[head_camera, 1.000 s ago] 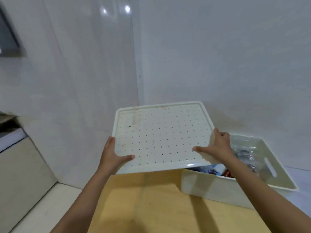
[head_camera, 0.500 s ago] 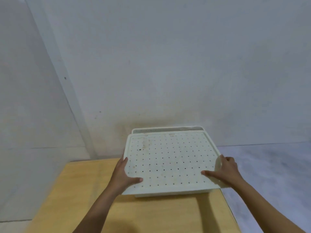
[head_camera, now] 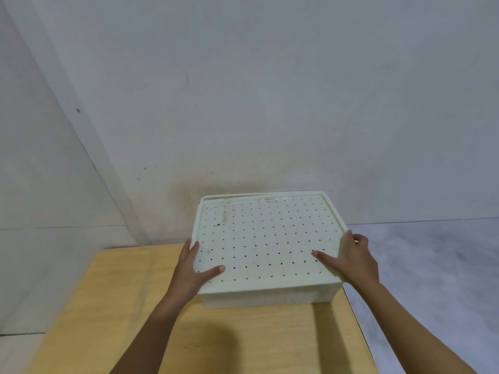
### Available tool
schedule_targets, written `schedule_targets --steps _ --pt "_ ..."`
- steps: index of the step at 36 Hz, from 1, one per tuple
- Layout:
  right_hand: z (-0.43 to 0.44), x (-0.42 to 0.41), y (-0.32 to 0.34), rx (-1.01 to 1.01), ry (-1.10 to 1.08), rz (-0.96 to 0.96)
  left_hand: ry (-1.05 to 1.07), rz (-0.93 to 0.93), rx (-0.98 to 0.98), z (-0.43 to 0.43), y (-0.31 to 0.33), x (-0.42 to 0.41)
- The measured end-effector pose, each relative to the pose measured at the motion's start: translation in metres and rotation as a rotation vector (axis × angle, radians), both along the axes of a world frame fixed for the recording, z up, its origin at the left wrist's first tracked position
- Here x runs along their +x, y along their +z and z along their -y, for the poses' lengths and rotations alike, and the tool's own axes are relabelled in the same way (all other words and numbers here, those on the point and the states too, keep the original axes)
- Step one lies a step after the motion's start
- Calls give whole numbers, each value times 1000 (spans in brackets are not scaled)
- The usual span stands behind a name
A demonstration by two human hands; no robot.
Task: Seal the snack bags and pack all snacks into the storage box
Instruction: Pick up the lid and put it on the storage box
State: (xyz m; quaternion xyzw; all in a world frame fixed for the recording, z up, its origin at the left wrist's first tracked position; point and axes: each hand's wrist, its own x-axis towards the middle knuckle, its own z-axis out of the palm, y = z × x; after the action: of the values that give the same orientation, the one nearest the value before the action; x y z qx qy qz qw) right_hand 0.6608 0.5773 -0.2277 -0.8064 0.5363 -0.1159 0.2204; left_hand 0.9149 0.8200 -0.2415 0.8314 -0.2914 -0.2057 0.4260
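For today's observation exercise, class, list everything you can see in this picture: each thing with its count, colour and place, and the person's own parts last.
Lid: one, off-white, dotted with small holes, lying on top of the storage box, its far-left edge showing a little of the box rim behind it.
Storage box: one, off-white, on the far right part of the table; contents hidden by the lid.
Table: one, light wood, in the room corner.
Walls: two, pale grey, meeting left of the box.
Floor: grey, right of the table.
Left hand: one, gripping the lid's left edge.
Right hand: one, gripping the lid's right edge.
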Motion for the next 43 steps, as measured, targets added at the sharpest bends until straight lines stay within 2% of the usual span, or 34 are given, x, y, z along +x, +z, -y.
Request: schedule_targets --steps 11,34,36,40,43 --pt "12 10 -6 -42 15 -27 -3 69 28 8 -1 7" --pt "11 26 -17 -57 -4 -69 -13 43 31 16 -10 30" --pt "10 28 -18 -122 5 -124 -20 102 106 16 -10 31" --pt "5 33 -18 -191 81 -226 -61 430 334 23 -10 28" --pt "-8 44 -20 -211 162 -227 -154 554 366 31 -7 16"
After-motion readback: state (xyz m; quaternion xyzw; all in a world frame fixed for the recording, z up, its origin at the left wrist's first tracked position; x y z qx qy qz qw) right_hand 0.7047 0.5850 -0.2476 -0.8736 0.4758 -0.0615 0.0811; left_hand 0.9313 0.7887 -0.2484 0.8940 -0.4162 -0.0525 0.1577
